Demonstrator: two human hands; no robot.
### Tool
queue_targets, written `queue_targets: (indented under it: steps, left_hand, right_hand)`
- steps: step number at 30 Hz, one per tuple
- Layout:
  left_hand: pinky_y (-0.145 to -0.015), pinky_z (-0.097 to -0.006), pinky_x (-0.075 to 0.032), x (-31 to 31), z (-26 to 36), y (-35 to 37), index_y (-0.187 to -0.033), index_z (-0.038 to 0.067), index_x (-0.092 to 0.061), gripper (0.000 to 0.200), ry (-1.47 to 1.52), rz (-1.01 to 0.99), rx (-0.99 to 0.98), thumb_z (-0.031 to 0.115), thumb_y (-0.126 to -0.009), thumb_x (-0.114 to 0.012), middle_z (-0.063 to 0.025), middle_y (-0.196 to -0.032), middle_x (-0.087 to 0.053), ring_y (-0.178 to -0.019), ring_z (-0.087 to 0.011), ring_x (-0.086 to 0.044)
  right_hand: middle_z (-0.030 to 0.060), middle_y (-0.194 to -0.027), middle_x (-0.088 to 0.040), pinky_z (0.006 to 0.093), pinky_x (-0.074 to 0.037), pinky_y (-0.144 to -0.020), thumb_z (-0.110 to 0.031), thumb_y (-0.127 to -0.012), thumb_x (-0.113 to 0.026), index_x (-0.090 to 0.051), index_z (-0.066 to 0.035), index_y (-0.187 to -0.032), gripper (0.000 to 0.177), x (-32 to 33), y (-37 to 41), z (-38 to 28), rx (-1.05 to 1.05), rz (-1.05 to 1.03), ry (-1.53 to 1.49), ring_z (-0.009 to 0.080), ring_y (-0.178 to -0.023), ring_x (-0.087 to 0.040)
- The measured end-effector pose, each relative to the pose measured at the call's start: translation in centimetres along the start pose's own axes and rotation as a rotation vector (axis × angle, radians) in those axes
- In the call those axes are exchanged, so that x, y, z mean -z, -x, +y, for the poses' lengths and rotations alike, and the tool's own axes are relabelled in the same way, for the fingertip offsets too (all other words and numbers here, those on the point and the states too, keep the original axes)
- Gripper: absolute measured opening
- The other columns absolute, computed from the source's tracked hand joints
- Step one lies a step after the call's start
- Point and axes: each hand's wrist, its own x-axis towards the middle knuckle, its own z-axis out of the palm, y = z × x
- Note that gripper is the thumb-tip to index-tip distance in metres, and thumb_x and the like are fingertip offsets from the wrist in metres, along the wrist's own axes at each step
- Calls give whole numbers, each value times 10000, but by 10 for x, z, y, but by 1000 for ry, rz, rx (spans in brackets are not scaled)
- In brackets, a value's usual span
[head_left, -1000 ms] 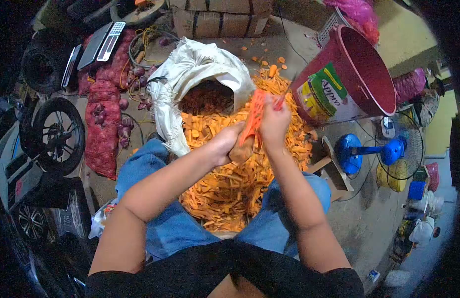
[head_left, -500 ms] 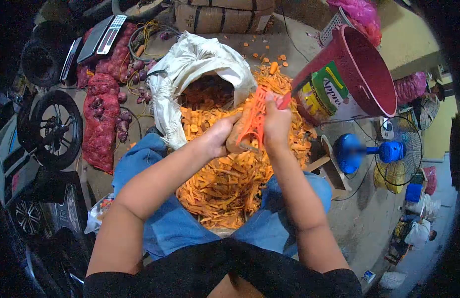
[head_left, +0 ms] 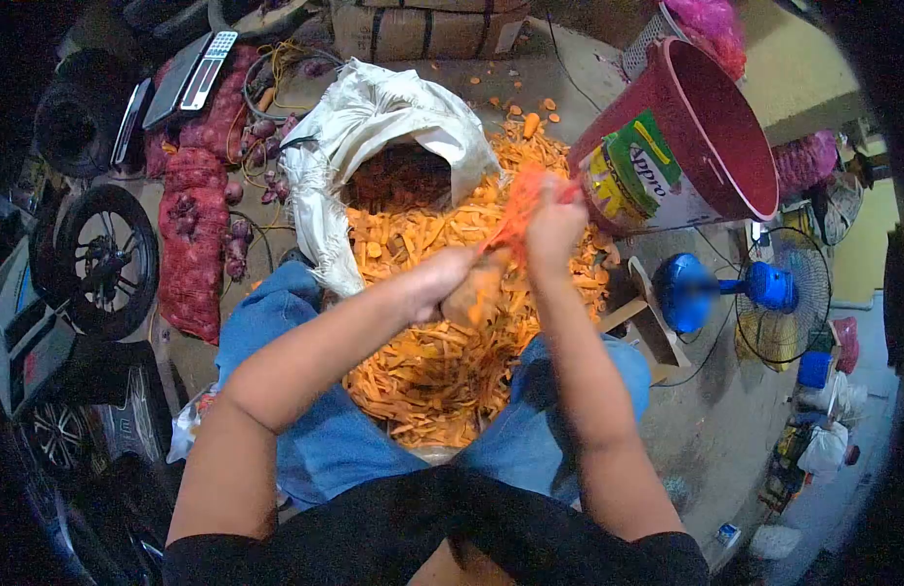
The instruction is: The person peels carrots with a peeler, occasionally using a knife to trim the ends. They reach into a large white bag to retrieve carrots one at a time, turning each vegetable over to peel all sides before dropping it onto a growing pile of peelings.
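Note:
My left hand [head_left: 440,281] is closed around a thick, pale orange-brown carrot [head_left: 474,299], held over a heap of orange peelings [head_left: 432,366] between my knees. My right hand [head_left: 557,232] grips an orange-red plastic peeler [head_left: 532,200], blurred by motion, which lies against the far end of the carrot. Just beyond the hands, a white woven sack [head_left: 320,210] lies with its mouth towards me; its inside is dark. Peelings spread around the sack's mouth and up to the maroon bucket [head_left: 593,146] on the right.
Red mesh bags of onions [head_left: 190,254] lie on the left, with a scale [head_left: 193,78] on top of one. Motorbike wheels [head_left: 108,259] stand farther left. A blue fan [head_left: 769,288] and an open carton [head_left: 652,332] are on the right. A strapped bale [head_left: 427,31] sits behind.
The peeler has swung away from lying alongside the carrot, and my right hand has shifted slightly up and right. My left hand still holds the carrot, now lower. The view has shifted slightly.

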Motion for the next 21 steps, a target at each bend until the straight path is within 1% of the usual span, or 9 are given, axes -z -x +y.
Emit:
queue_targets:
  steps: [1,3,4,5,6,9,10,16,21]
  left_hand:
    - [-482,-259,-443,-6,-3,6,-922,82,-461,289,-82,16,58,301,-842,-290,-23,-696,-535,-546,-116,-520]
    - [-482,-264,-443,-4,-7,11,-919,86,-460,279,-127,-9,57,309,-835,-315,-19,-672,-523,-537,-116,-514]
    - [-593,-256,-437,-3,-3,13,-986,79,-447,304,-101,-46,97,314,-832,-330,-29,-817,-521,-679,-117,-515]
    - [-703,-248,-432,-2,0,13,-1052,72,-433,345,-76,-84,136,319,-828,-346,-38,-962,-518,-820,-119,-516]
    - [-711,-258,-433,1,3,11,-1048,73,-437,347,-67,-45,64,322,-831,-329,-43,-939,-523,-812,-125,-520]
    - [-696,-268,-445,13,8,1,-1031,78,-444,340,153,-21,36,318,-837,-303,-43,-919,-529,-799,-133,-528]
    - [-663,-279,-461,14,10,1,-1016,81,-450,342,142,-3,18,317,-841,-276,-51,-903,-536,-767,-141,-540]
    - [-614,-306,-476,8,15,4,-999,84,-451,348,191,28,-69,315,-844,-241,-46,-840,-545,-701,-145,-545]
    - [-597,-314,-469,4,14,3,-990,88,-452,337,200,60,-59,306,-845,-239,-42,-833,-543,-712,-144,-537]
  right_hand:
    - [40,-571,-489,265,-357,-499,-194,-783,-478,-495,23,-702,232,6,-16,10,97,140,67,100,-535,-436]
    - [-31,-570,-429,225,-316,-468,-191,-793,-462,-495,-7,-688,214,23,-39,5,187,279,217,57,-519,-370]
    - [-31,-570,-429,225,-316,-468,-191,-793,-462,-495,-7,-688,214,26,-40,1,186,281,215,57,-519,-370]
    - [-37,-574,-418,223,-313,-473,-186,-790,-468,-494,-11,-685,205,28,-41,-5,-41,273,47,56,-520,-365]
    - [-43,-577,-407,220,-311,-478,-180,-787,-473,-494,-15,-682,197,29,-40,-12,-265,257,-121,55,-520,-361]
    - [-49,-590,-399,215,-306,-487,-179,-785,-481,-479,-32,-666,189,12,-21,-25,-185,81,-227,51,-523,-348]
    - [-16,-571,-455,231,-324,-459,-205,-784,-485,-496,-25,-677,210,9,-13,-24,-164,-27,-117,63,-504,-379]
    - [-7,-558,-460,226,-336,-471,-196,-781,-491,-500,-15,-689,203,-13,26,-40,-142,-208,-156,64,-504,-384]
    - [-1,-556,-462,225,-342,-474,-175,-782,-487,-498,-8,-696,188,-14,25,-30,-164,-189,-158,64,-508,-391]
